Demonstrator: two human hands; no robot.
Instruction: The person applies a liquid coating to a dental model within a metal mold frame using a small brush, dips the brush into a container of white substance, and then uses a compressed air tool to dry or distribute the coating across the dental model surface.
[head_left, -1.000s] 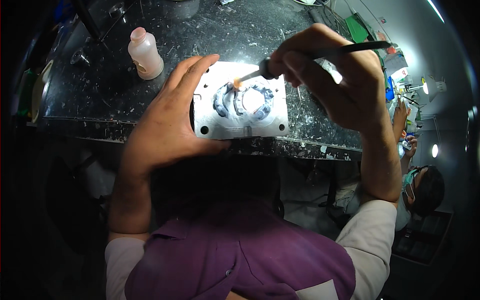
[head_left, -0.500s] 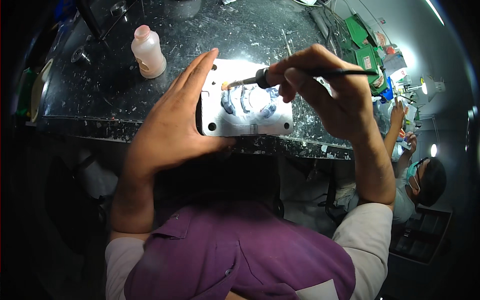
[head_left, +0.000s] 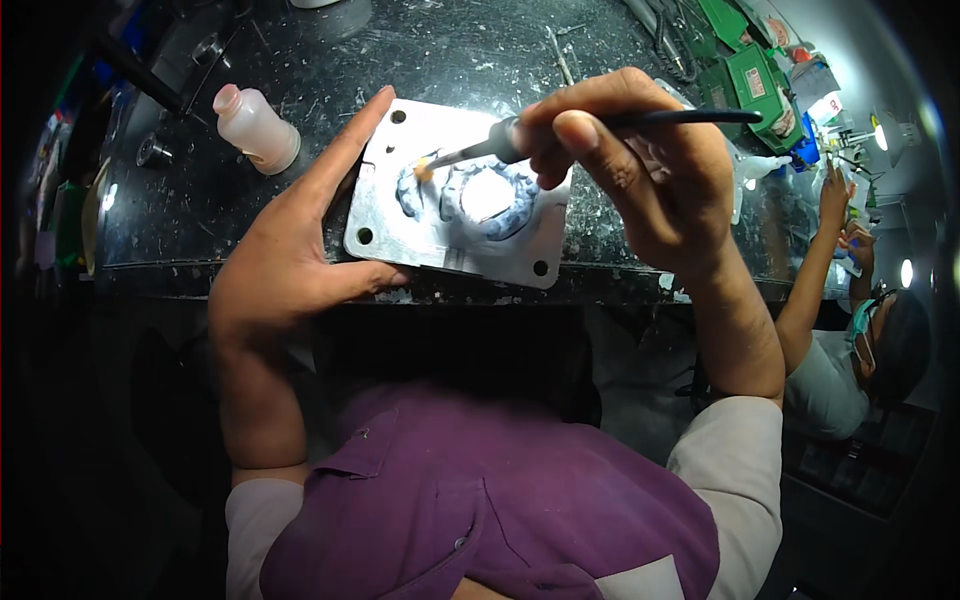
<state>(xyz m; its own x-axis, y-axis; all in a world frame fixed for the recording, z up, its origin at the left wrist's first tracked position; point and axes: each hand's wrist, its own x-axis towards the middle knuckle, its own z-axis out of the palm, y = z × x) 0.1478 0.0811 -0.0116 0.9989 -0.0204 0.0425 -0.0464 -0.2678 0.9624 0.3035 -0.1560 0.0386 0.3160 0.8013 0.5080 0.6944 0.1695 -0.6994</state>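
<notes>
The square metal plate lies flat at the near edge of the dark bench, a little skewed, with a bolt hole at each corner and bluish rings in a recessed middle. The left hand lies open beside it, palm down on the bench, fingers stretched along the plate's left edge and the thumb tucked under its near corner, so the plate is pinned from that side. The right hand is closed round a thin brush in a pen grip, hovering over the plate's right half. The brush's long axis runs almost level from right to left, dipping slightly, handle end out to the right and the orange-tinted tip resting at the left rim of the bluish rings. So the working point sits to the left of the right hand, just beside the left fingers. A small capped plastic bottle lies tilted further left, apart from both. At the far right another person sits at work under a lamp.
</notes>
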